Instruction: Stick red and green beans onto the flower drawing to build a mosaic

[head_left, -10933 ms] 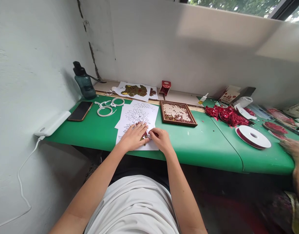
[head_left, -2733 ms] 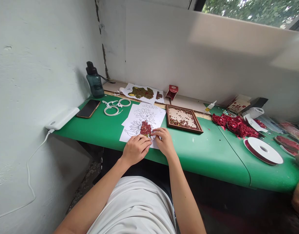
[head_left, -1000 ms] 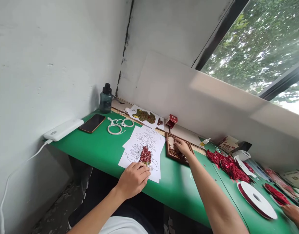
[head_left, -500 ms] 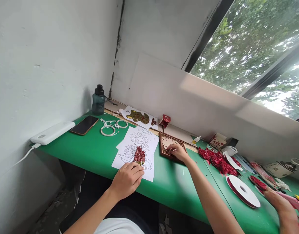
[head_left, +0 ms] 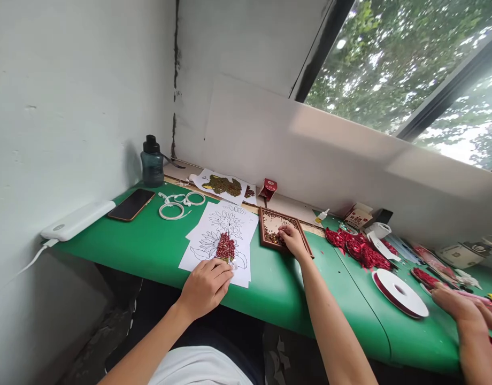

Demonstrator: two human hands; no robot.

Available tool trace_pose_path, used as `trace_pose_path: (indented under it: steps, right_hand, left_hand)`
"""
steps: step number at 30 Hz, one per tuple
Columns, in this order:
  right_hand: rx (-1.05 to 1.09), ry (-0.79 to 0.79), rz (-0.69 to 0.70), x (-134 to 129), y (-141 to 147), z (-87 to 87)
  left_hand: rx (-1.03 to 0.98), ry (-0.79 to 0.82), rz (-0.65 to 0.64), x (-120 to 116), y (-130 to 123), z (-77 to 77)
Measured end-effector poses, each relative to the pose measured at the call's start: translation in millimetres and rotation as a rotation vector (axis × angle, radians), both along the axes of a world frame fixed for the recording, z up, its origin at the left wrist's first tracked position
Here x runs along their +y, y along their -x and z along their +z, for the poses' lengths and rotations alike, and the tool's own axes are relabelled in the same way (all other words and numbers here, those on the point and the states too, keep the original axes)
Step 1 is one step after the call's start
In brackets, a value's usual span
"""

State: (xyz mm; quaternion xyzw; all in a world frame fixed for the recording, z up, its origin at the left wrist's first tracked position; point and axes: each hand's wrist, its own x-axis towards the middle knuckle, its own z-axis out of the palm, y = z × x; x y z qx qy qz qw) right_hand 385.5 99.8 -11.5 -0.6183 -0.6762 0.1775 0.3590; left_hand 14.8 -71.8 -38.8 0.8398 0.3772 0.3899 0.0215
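Observation:
Sheets of white paper [head_left: 197, 254] with a flower line drawing lie on the green table. Red beads [head_left: 225, 247], with some greenish ones below, cover part of the drawing. My left hand [head_left: 207, 283] rests on the lower edge of the sheets, its fingers together by something small and white. My right hand [head_left: 291, 238] is over the brown-framed tray [head_left: 261, 227] of small dark beads, fingertips pinched at the beads; what is between them is too small to make out.
Left are a phone [head_left: 132, 205], a white power strip [head_left: 78, 220], coiled white cables [head_left: 171, 210] and a dark bottle [head_left: 152, 163]. Right are red trimmings [head_left: 364, 249], a ribbon spool [head_left: 400, 293] and another person's hands [head_left: 454, 303]. A bead-covered sheet [head_left: 224, 186] lies behind.
The view has shifted slightly. My right hand has moved a little within the tray, while my left hand stays at the paper. The other person's hands have moved further into view.

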Motion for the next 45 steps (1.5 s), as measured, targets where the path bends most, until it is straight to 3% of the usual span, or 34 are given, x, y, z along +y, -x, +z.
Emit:
trace_pose_path:
  steps: [10, 27, 38, 45]
  right_hand:
    - [0.204, 0.063, -0.045, -6.7, -1.4, 2.9]
    - [-0.206, 0.036, -0.127, 3.3, 10.9, -0.3]
    - [-0.197, -0.088, -0.176, 0.1, 12.5, -6.4]
    - [-0.114, -0.247, -0.219, -10.8, 18.2, -4.7]
  left_hand:
    - [0.022, 0.002, 0.022, -1.1, -1.4, 3.1]
    - [0.036, -0.003, 0.02, -0.9, 0.5, 1.9]
    - [0.026, -0.016, 0.006, -0.1, 1.2, 1.3]
    - [0.017, -0.022, 0.006, 0.3, 1.8, 0.5]
